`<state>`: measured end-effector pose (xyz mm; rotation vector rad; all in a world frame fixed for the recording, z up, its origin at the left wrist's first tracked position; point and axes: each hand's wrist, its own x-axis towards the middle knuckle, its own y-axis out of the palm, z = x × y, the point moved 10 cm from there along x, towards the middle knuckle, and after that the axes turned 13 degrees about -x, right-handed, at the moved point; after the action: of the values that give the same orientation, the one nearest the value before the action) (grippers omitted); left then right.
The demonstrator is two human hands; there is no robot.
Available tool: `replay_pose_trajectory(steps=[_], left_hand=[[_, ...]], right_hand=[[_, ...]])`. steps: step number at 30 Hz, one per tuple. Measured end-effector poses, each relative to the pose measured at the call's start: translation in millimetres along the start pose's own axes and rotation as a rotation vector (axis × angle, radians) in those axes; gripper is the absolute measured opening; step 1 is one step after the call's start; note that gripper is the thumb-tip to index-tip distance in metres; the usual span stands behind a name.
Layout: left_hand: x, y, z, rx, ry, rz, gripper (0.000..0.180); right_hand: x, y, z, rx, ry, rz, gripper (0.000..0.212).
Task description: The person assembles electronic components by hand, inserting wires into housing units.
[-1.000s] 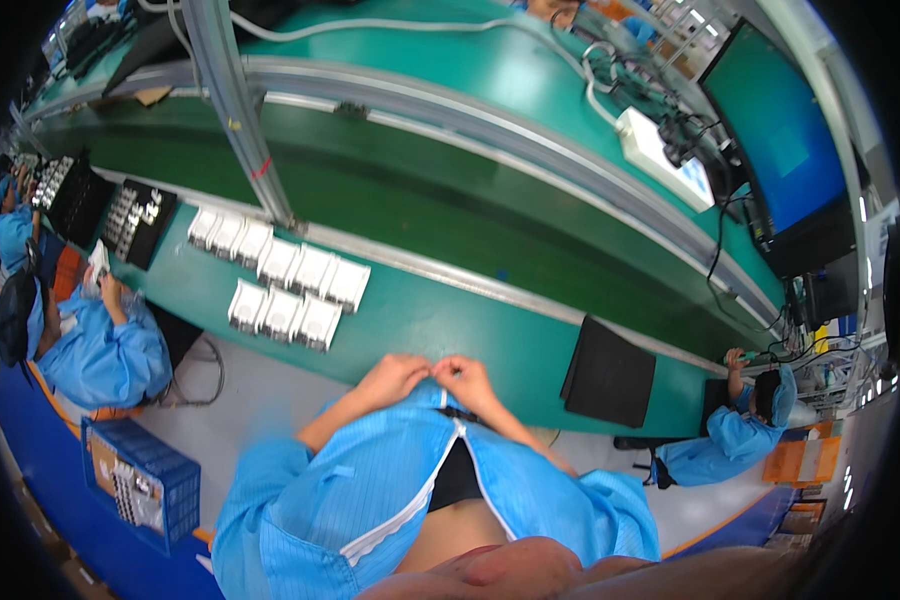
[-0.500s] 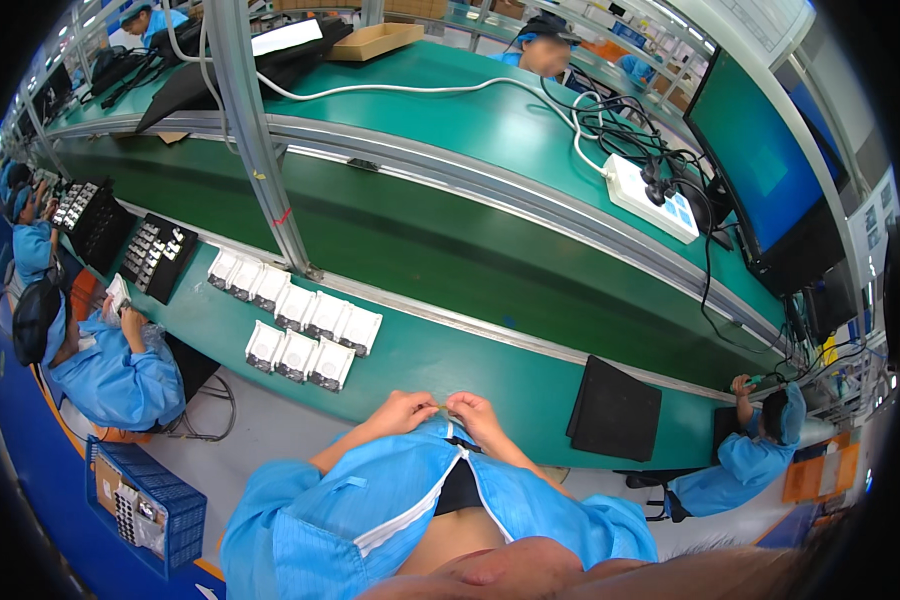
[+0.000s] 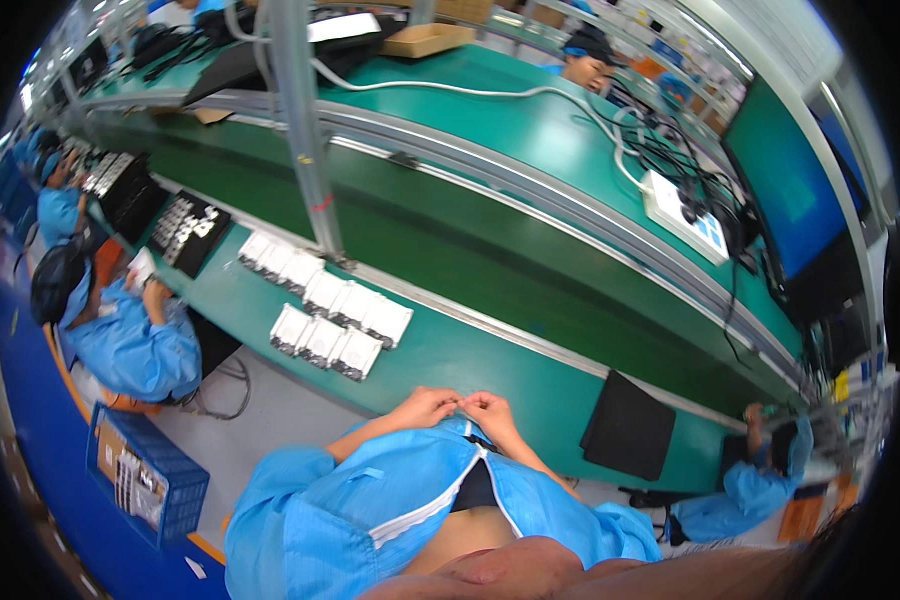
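At the near edge of the green workbench, my left hand and my right hand meet fingertip to fingertip. Both have their fingers pinched together. Whatever sits between them, if anything, is too small and blurred to make out. To the left of my hands, two rows of white, box-like units with dark lower ends lie on the bench. The longer far row slants away to the left, and a shorter near row holds 3 units. My hands are apart from both rows.
Black folded sheets lie on the bench to the right. A metal post rises behind the units. A raised shelf bears a white power strip and cables. Co-workers sit left and right; a blue crate stands at lower left.
The whole view has shifted and tilted, moving bench and units toward the right. My hands have drawn slightly closer, fingertips now meeting. The units keep their places on the bench.
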<state>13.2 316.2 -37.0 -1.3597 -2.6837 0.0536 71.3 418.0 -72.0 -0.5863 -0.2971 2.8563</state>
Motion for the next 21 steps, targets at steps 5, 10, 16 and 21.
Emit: replay_pose_trajectory(steps=[5,10,16,21], left_hand=[[2,7,7,-0.077,0.05,0.054,0.017],[1,8,-7,-0.18,0.059,0.083,0.011],[-2,5,4,-0.278,-0.009,0.09,0.011],[1,2,4,-0.374,-0.046,0.07,0.011]], right_hand=[[-4,-8,4,-0.155,0.026,-0.053,0.013],[-2,-6,-4,0.012,0.055,0.001,0.011],[4,4,-27,0.471,0.132,0.123,0.006],[2,2,-18,0.653,0.106,0.118,0.006]])
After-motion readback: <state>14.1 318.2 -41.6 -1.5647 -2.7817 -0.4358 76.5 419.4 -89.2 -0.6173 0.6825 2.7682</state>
